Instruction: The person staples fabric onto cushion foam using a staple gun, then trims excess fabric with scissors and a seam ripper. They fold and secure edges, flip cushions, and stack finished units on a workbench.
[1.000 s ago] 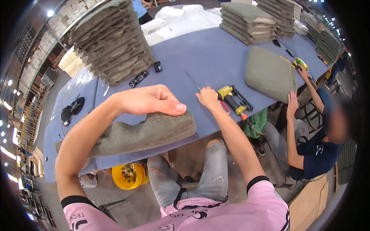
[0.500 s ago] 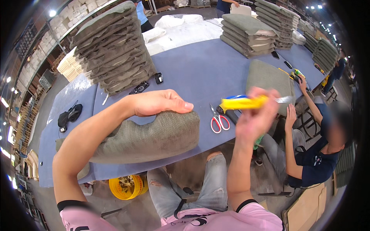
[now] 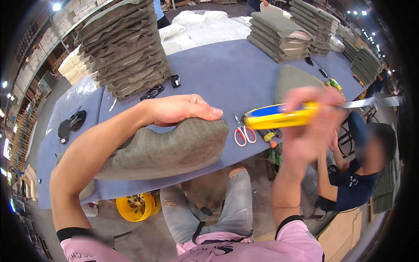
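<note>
A grey-green fabric-covered cushion (image 3: 170, 150) stands on its edge at the table's front. My left hand (image 3: 183, 109) is closed over its top edge, thumb on the near side and the other fingers hidden behind. The fabric dips under the wrist. My right hand (image 3: 312, 126), blurred, is closed round a knife with a yellow-and-blue handle (image 3: 273, 117). Its long flat metal blade points right, toward the co-worker's side, well apart from the cushion. Scissors with red-and-white handles (image 3: 244, 136) lie on the table between my hands.
A tall stack of grey-green covers (image 3: 124, 48) stands at the back left. More stacked pieces (image 3: 279, 37) are at the far right. A co-worker (image 3: 355, 174) sits to my right. Beneath the blue table (image 3: 214, 65) stands a yellow bucket (image 3: 124, 209) of scraps.
My right hand has moved right and a little nearer with the knife, its blade now reaching farther right. My left hand keeps its hold on the cushion. The co-worker's arms have drawn back.
</note>
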Tool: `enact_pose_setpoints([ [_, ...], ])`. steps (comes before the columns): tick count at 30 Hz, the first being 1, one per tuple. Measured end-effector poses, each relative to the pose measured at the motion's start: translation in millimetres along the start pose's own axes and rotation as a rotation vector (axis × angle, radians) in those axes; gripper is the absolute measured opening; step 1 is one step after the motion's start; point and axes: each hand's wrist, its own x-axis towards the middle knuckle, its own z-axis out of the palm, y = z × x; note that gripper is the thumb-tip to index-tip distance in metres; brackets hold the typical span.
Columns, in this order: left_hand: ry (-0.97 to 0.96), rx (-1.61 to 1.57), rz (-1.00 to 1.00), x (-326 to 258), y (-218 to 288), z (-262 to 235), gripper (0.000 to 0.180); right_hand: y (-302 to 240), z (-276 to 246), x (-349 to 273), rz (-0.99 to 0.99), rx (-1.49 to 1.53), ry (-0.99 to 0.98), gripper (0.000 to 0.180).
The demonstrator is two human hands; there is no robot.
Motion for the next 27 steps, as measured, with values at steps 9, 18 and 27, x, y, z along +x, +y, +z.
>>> enact_pose_setpoints([
  [9,0.054,-0.055,0.038,2.1,-1.7,-16.5,0.037,-48.1,15.4,73.6,0.033,0.187,-0.445,0.028],
  [18,0.036,-0.036,0.041,7.1,-13.5,-20.5,0.037,-43.6,24.7,94.8,-0.022,0.022,-0.550,0.032],
  [27,0.046,0.004,0.060,6.5,-12.4,-19.3,0.047,-44.6,42.0,103.9,0.033,-0.023,-0.735,0.039],
])
